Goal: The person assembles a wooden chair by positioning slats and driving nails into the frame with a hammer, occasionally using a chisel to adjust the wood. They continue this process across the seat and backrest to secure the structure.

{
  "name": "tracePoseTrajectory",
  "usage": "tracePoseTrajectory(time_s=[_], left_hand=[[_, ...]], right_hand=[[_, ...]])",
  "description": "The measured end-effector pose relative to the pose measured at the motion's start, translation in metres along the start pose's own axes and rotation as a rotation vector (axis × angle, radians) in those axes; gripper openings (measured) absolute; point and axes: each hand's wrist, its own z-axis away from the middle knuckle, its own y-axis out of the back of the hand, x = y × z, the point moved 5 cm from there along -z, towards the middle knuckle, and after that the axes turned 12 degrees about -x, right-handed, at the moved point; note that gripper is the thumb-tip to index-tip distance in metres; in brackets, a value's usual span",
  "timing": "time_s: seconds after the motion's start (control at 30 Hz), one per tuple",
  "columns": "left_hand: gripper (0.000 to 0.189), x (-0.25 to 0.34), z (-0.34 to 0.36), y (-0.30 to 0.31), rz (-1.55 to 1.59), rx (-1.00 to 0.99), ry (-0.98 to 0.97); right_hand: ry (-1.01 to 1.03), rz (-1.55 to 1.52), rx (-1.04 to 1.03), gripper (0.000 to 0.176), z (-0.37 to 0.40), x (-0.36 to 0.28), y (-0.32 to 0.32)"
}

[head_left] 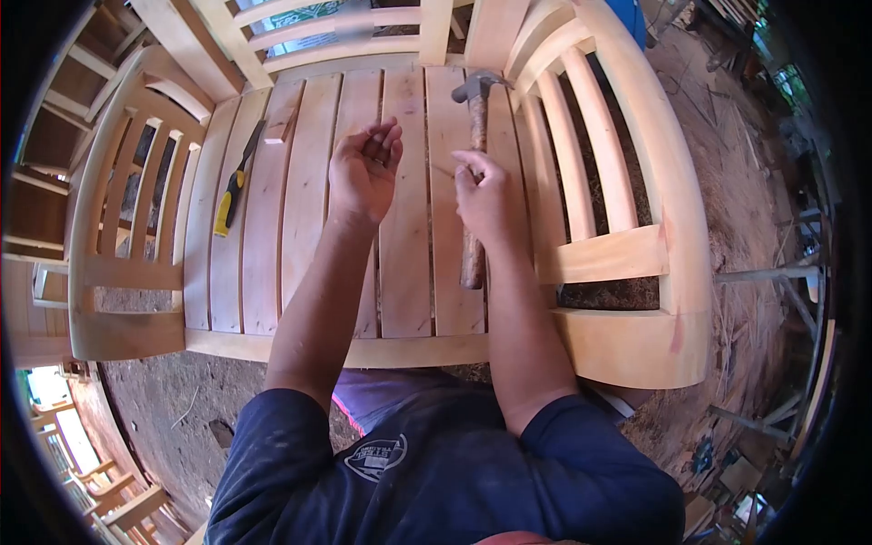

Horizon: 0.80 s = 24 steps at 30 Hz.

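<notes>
Slatted pale wood is forming the seat of a bench [406, 300], with dirt ground [173, 400] showing beneath and around it. At the far left, wooden frames [82, 100] are standing behind the left armrest [94, 218]. On the left slats a chisel [234, 193] is lying, its yellow and black handle pointing toward the person and its blade toward the backrest [336, 42]. Just right of the blade, a small wood block [282, 125] is resting on the slats.

Near the middle, the left hand [365, 173] is hovering over the seat, palm up, its fingers loosely curled and released. To its right, the right hand [484, 195] is bending its thumb and forefinger toward each other above the handle of a hammer [472, 263]; whether they are grasping anything, one cannot tell. The hammer is lying lengthwise on the right slats, its metal head near the backrest, close beside the right armrest [681, 227]. Farther right, metal bars [772, 273] are standing over littered ground.
</notes>
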Motion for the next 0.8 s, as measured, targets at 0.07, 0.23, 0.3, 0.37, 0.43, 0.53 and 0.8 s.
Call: tracePoseTrajectory(time_s=[0.07,0.23,0.3,0.37,0.43,0.53,0.8], left_hand=[[0.018,0.005,-0.006,0.007,-0.367,-0.009,-0.041],[0.024,-0.02,-0.013,-0.043,-1.751,-0.54,-0.31],[0.02,-0.029,-0.024,-0.047,-1.894,-0.59,-0.161],[0.016,-0.036,-0.034,-0.065,-2.059,-0.662,-0.127],[0.013,-0.04,-0.028,-0.074,-2.251,-0.728,-0.192],[0.009,-0.044,-0.027,-0.068,-2.28,-0.747,-0.32],[0.026,-0.046,-0.16,-0.023,-1.531,-0.321,-0.243]], right_hand=[[-0.065,0.022,-0.021,0.025,0.002,-0.001,0.004],[-0.182,-0.003,-0.02,0.027,0.003,0.007,0.008],[-0.071,0.077,0.018,0.027,0.003,0.017,0.008],[-0.027,0.162,0.064,0.028,0.004,0.014,0.013],[-0.032,0.164,0.069,0.029,0.008,0.005,0.015],[0.023,0.108,0.091,0.029,0.006,0.004,0.017],[0.121,0.233,0.214,0.047,0.03,-0.012,0.016]])
